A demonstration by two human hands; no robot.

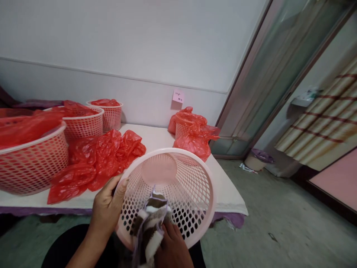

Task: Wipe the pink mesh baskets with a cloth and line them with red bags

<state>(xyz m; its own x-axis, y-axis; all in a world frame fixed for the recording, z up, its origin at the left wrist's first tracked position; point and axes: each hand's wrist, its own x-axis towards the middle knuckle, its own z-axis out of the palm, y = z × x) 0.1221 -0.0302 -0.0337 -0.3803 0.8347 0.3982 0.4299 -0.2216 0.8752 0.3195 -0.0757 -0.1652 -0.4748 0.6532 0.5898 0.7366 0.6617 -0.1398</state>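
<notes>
My left hand [107, 206] grips the left rim of a pink perforated plastic basket [189, 186], which is tilted with its opening toward me. My right hand [171, 247] is closed on a brown, white and purple striped cloth [152, 219] that lies inside the basket against its lower wall. The basket hangs in front of the table's near edge, above my lap.
A white-covered table [156, 137] holds several pink baskets lined with red plastic bags [33, 152], loose red bags [103, 156] in the middle and a bagged basket [192, 130] at the far right. A glass door and bare floor [279, 223] lie to the right.
</notes>
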